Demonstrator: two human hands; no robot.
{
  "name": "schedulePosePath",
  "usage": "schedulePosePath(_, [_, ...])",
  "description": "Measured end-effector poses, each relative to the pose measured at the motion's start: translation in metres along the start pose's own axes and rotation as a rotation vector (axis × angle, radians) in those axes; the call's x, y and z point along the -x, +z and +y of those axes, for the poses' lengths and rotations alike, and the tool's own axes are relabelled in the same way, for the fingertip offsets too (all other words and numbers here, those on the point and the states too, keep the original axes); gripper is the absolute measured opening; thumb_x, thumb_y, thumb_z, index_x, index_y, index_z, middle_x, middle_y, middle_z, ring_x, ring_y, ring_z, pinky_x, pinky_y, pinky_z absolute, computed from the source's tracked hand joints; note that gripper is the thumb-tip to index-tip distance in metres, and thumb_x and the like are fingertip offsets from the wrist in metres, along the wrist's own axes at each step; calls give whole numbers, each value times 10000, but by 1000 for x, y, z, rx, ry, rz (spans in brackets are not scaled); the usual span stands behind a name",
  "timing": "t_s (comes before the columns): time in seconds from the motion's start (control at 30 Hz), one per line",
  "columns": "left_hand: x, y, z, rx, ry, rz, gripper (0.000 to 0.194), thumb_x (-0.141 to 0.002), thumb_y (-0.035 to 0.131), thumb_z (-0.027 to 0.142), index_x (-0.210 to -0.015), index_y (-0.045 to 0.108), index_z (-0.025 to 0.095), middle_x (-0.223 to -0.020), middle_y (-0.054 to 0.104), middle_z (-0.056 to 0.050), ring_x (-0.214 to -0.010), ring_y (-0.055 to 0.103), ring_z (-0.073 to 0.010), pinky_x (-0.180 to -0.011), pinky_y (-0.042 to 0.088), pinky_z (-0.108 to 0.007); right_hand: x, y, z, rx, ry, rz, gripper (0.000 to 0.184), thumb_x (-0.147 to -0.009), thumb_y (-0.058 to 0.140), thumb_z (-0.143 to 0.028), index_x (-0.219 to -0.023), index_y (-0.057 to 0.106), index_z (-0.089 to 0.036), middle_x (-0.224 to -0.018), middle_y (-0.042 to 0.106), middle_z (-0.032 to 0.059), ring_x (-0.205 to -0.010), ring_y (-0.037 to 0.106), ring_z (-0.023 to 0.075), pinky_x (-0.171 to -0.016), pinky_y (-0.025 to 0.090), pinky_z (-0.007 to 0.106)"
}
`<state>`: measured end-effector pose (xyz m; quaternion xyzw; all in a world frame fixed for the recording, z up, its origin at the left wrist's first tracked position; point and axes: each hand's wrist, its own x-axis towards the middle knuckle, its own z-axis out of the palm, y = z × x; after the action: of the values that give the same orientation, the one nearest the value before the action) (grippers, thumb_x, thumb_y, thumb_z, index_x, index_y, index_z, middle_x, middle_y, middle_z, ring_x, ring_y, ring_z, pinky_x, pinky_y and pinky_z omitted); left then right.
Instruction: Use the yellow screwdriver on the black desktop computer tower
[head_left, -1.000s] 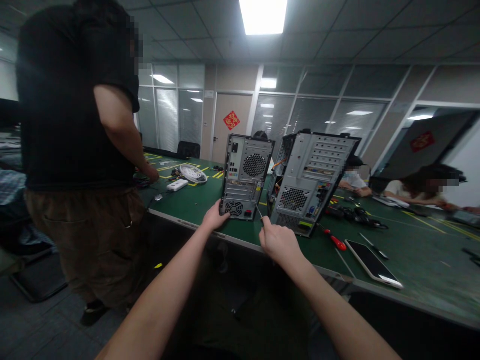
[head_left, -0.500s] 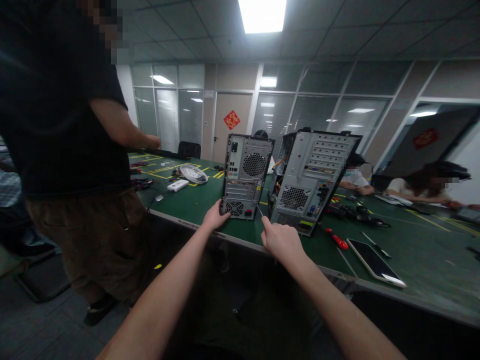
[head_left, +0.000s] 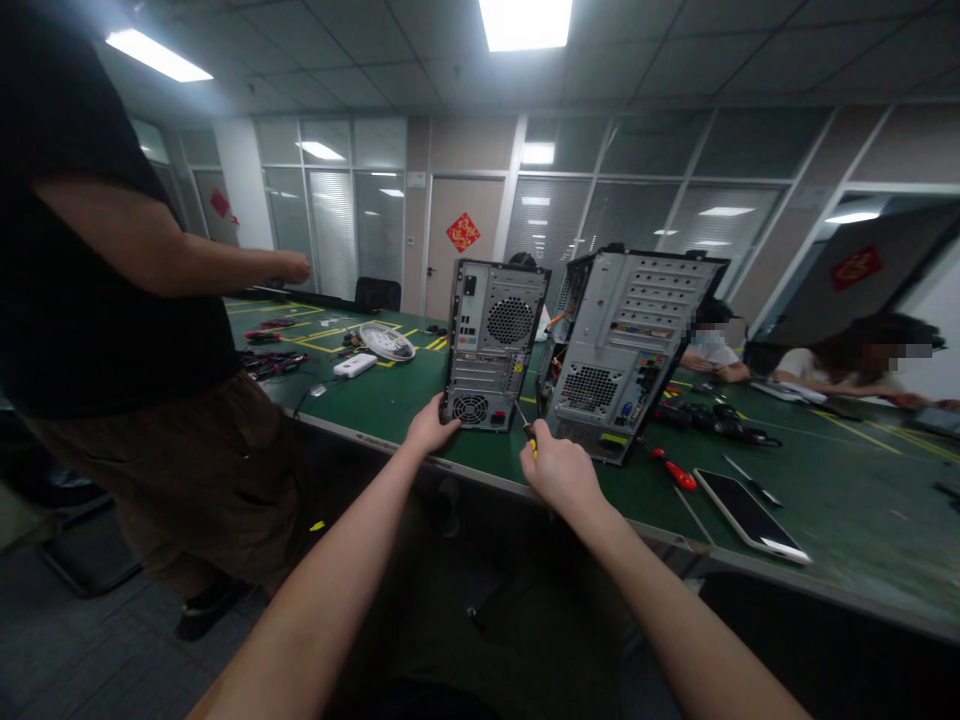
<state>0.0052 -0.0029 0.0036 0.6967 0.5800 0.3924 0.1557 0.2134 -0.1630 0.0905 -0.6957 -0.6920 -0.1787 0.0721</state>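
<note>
The smaller computer case [head_left: 497,350] stands upright on the green table with its rear panel facing me. My left hand [head_left: 431,427] grips its lower left corner, thumb on the rear panel and the fingers partly hidden around the side. In my right hand [head_left: 559,462] is a screwdriver [head_left: 531,437] with a black and yellow handle, closed in my fingers. Its thin shaft points up and left to the lower right edge of the case; whether the tip touches a screw is too small to tell. A larger computer case [head_left: 626,350] stands just to the right.
On the right lie a red-handled screwdriver [head_left: 673,470], a phone [head_left: 751,515], a slim metal tool [head_left: 752,481] and black cables [head_left: 712,425]. A white basket [head_left: 387,341] and a power strip [head_left: 355,366] sit left. One person [head_left: 112,250] stands at left; others sit at right.
My right hand has turned a little around the screwdriver, so its handle now shows. The standing person has shifted left, forearm stretched over the table. My left hand keeps its place.
</note>
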Motion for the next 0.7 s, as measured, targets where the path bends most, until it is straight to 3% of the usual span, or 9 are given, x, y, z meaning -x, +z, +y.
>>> schedulePosePath(0.37, [-1, -3, 0, 30, -9, -12, 727, -762, 712, 310, -1419, 424, 192, -1322, 624, -133, -1195, 606, -269, -1001, 465, -352, 4, 12, 0, -123, 58, 36, 286, -999, 385, -365, -1184, 522, -198, -831, 710, 77, -736, 689, 218, -657, 408, 272])
schedulePosePath(0.53, [-5, 0, -5, 91, -18, 24, 718, -715, 687, 145, -1394, 453, 164, -1302, 630, -138, -1193, 606, -246, -1022, 454, -329, 23, 30, -9, -288, 64, 75, 249, -975, 447, -334, -1171, 542, -214, -802, 708, 45, -703, 675, 206, -592, 345, 254])
schedulePosePath(0.7, [-14, -8, -13, 220, -104, 158, 534, -776, 604, 124, -1302, 521, 157, -1181, 677, -119, -1044, 664, -186, -933, 502, -292, 57, 52, -15, -530, 67, 91, 281, -982, 424, -349, -1177, 555, -196, -730, 687, 21, -636, 662, 190, -558, 369, 242])
